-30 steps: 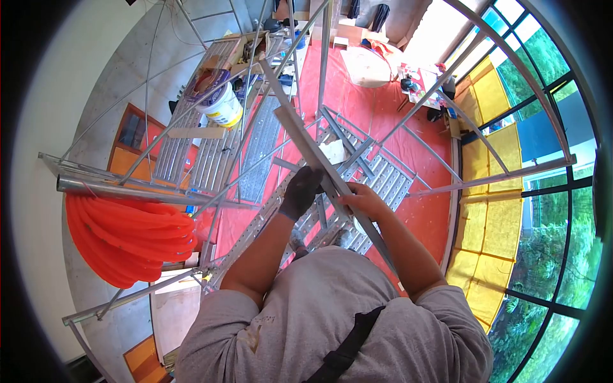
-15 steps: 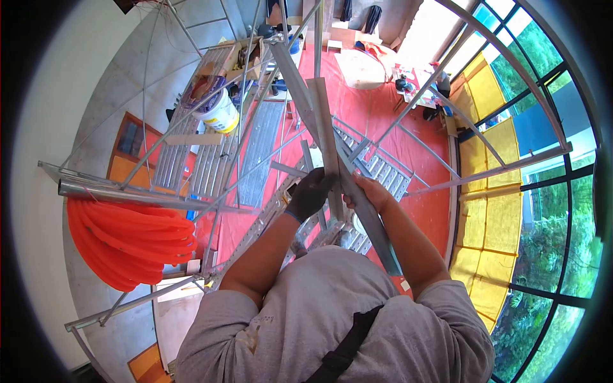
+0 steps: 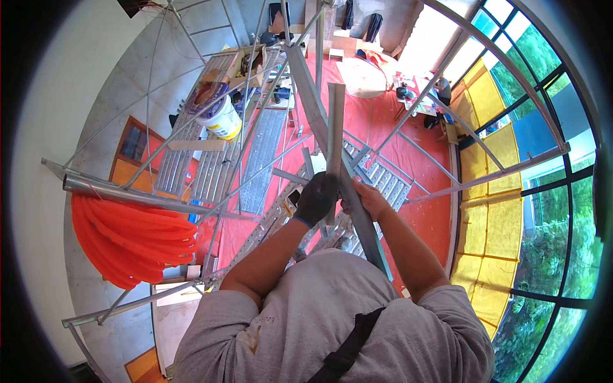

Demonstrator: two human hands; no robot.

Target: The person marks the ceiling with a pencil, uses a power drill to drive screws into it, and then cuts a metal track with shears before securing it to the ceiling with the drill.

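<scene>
My left hand point(image 3: 317, 196), in a dark glove, is closed around a short grey metal channel point(image 3: 335, 124) that stands nearly upright in the view. A longer grey metal channel point(image 3: 365, 223) crosses behind it on a slant, running from the upper left down toward my right side. My bare right hand point(image 3: 370, 200) is closed at the long channel, just below the crossing. Its fingertips are partly hidden behind the metal. Both hands are close together in front of my chest, above a perforated metal scaffold platform point(image 3: 389, 179).
Scaffold tubes point(image 3: 211, 148) surround me. A coil of orange corrugated tubing point(image 3: 131, 239) hangs at left. Below, a white bucket point(image 3: 223, 121) stands by metal planks point(image 3: 214, 169). Red sheeting point(image 3: 418, 223) covers the floor. A person point(image 3: 442, 89) is at the far right, near tall windows point(image 3: 543, 223).
The short channel has swung slightly right at its top and sits more upright. The long channel's lower end has shifted a little left. Both hands keep their hold; the view has shifted slightly.
</scene>
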